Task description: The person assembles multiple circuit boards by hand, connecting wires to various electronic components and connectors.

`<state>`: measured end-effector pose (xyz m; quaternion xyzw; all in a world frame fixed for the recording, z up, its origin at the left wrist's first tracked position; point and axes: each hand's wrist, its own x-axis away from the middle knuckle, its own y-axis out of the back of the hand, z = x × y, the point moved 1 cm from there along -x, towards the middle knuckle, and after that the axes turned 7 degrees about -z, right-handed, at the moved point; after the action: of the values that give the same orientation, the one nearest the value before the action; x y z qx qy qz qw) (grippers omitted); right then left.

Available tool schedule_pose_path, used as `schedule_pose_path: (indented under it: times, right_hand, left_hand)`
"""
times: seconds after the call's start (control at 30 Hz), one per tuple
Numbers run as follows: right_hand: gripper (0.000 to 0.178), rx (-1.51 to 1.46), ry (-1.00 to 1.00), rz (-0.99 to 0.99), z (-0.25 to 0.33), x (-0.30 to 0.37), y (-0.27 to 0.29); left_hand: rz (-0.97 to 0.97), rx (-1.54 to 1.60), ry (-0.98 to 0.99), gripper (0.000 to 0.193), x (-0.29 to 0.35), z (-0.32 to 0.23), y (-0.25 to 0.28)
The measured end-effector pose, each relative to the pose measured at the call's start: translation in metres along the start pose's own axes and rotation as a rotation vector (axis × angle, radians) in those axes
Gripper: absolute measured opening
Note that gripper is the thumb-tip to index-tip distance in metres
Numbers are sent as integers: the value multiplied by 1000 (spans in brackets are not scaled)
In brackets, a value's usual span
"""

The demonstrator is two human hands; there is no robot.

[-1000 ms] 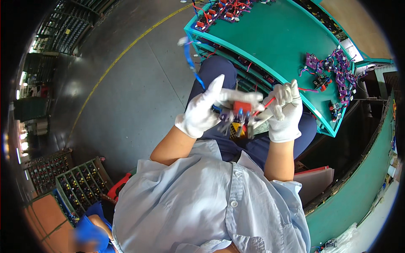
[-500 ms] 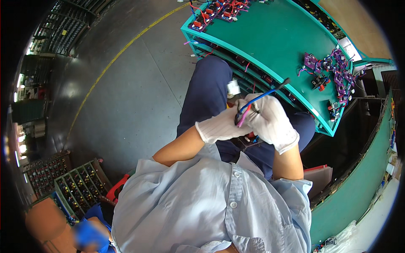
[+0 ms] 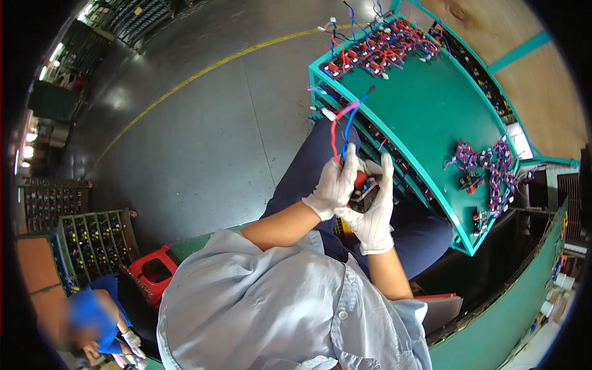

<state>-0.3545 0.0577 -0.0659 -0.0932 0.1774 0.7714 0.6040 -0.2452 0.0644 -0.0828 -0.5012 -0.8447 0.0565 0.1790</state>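
Note:
Both my hands wear white gloves and meet over my lap. Between them is a small circuit board (image 3: 365, 196) with a red component and dark parts, largely covered by the fingers. My left hand (image 3: 332, 188) closes on the board's left side, where the wires come out. A red wire (image 3: 333, 134) and a blue wire (image 3: 349, 123) rise from it toward the green table. My right hand (image 3: 374, 223) grips the board's right side, its thumb below and fingers along the far edge.
The green table (image 3: 425, 105) stands ahead to the right, with wired purple boards (image 3: 394, 46) at its far end and more boards (image 3: 501, 176) at its right. Behind me to the left are a red stool (image 3: 153, 271), racks (image 3: 98, 243) and another person (image 3: 92, 314).
My view has turned, so the table sits lower and farther right. My hands have shifted, exposing the board between them, and the wires now point away from me.

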Motion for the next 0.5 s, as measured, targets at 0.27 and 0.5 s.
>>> schedule_pose_path:
  times: [0.27, 0.5]
  right_hand:
    - [60, -779, -526, 125, -23, 8, 27]
    - [41, -984, -830, 70, -38, 41, 15]
  left_hand:
    - [401, 571, -258, 13, -7, -48, 25]
    - [487, -202, -266, 14, 13, -87, 13]
